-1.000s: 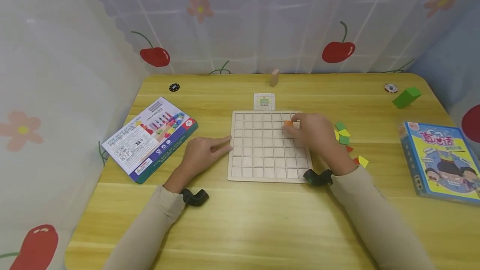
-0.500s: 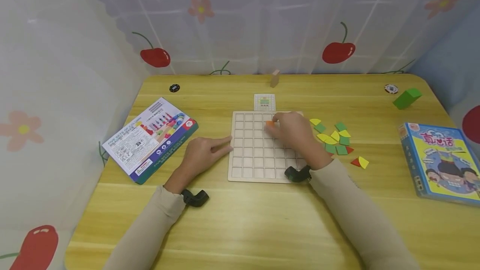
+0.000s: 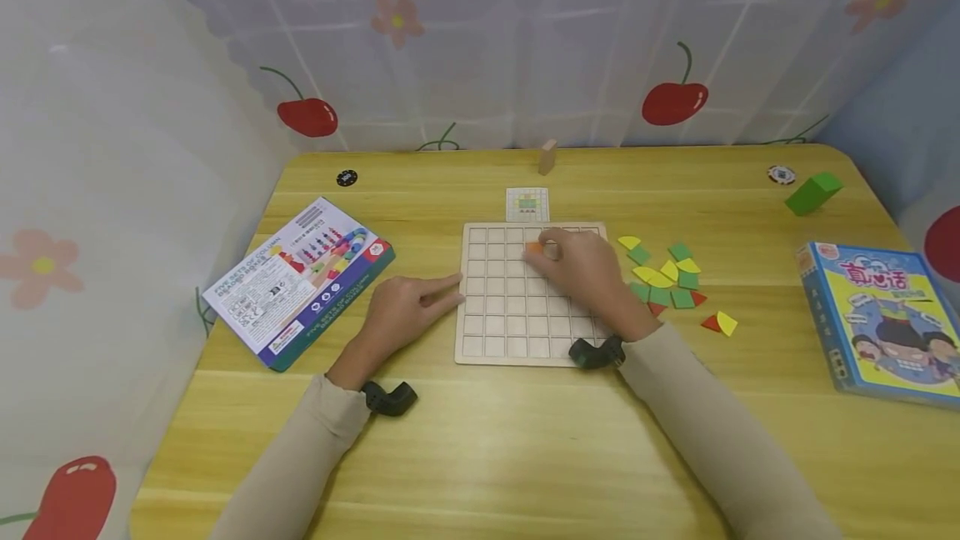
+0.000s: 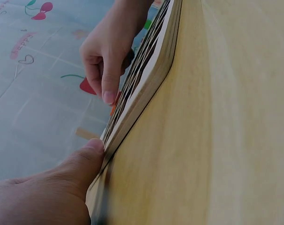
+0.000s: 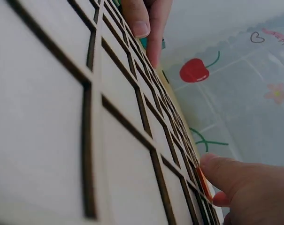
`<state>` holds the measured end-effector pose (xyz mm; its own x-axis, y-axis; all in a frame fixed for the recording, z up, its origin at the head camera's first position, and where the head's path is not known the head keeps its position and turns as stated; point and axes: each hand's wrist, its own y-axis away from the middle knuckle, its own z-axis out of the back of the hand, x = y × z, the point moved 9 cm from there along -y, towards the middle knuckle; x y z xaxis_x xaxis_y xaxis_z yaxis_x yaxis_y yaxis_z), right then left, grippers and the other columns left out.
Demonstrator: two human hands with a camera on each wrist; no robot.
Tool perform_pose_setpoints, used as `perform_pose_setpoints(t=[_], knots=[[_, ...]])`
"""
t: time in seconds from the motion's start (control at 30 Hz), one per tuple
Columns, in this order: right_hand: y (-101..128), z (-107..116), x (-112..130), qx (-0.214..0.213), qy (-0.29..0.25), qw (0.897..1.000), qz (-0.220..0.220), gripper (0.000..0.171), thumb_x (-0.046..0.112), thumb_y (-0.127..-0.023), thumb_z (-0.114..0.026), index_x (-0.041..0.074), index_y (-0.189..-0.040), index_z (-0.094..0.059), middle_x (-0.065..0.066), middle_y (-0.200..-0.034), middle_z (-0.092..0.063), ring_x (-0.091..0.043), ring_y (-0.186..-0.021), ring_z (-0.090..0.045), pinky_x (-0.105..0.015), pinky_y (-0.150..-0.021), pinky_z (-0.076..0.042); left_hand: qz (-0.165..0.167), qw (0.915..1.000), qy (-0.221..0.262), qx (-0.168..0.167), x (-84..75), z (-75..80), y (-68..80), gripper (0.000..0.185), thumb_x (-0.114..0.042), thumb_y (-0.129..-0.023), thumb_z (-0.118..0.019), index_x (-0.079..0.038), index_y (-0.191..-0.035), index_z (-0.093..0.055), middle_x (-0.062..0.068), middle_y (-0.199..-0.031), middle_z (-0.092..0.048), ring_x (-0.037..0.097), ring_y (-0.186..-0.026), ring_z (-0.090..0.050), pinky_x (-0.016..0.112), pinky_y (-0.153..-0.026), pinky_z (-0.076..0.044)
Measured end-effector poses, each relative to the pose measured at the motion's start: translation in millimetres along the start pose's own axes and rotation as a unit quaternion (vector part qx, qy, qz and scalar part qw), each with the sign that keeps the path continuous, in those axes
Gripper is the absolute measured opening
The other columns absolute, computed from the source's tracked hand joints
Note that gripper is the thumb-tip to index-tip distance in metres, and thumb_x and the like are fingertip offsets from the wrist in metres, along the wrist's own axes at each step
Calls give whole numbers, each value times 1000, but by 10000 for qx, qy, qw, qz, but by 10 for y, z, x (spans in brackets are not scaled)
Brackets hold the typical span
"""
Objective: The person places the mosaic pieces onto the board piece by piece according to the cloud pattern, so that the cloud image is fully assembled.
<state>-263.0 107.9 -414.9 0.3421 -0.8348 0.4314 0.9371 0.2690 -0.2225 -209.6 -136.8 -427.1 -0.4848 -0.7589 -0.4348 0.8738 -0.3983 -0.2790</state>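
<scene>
A pale wooden grid board (image 3: pixel 495 304) lies flat on the table with bare square cells. My right hand (image 3: pixel 588 273) pinches an orange tile (image 3: pixel 534 247) between thumb and fingers over the upper middle cells. In the right wrist view the orange tile (image 5: pixel 203 183) sits at the grid's surface, its shape partly hidden by the thumb. My left hand (image 3: pixel 401 308) rests at the board's left edge, thumb and fingers extended and touching it. The left wrist view has the left thumb (image 4: pixel 92 145) against the board's side. Beyond the board lies a small printed pattern card (image 3: pixel 527 205).
Loose green, yellow and red tiles (image 3: pixel 682 298) lie right of the board. A bead toy box (image 3: pixel 300 282) is at the left, a blue-edged game box (image 3: pixel 885 323) at the right. Farther back are a green block (image 3: pixel 814 193), a wooden block (image 3: pixel 547 157) and two chips (image 3: pixel 782 175).
My right hand has moved left over the board with the orange tile, from the right-hand columns to the upper middle, uncovering more loose tiles. The left hand stays at the board's edge.
</scene>
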Motion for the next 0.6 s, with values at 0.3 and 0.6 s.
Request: perform_pose_setpoints(t=[0.3, 0.6], knots=[[53, -7, -103, 4, -423, 9991, 98, 39, 40, -95, -72, 16, -125, -74, 3, -58, -45, -15, -54, -36, -34, -51, -28, -68, 9999, -16, -72, -6, 17, -17, 39, -49, -95, -71, -29, -128, -73, -13, -46, -35, 6, -47, -22, 30, -47, -23], [86, 5, -107, -140, -589, 9980, 193, 39, 35, -95, -72, 14, -129, -73, 4, -55, -40, -14, -51, -32, -33, -49, -26, 9, 10000, 56, 17, 5, -2, -2, 38, -49, -95, -71, -30, -128, -73, -14, -45, -37, 6, -48, -21, 30, -48, -23]])
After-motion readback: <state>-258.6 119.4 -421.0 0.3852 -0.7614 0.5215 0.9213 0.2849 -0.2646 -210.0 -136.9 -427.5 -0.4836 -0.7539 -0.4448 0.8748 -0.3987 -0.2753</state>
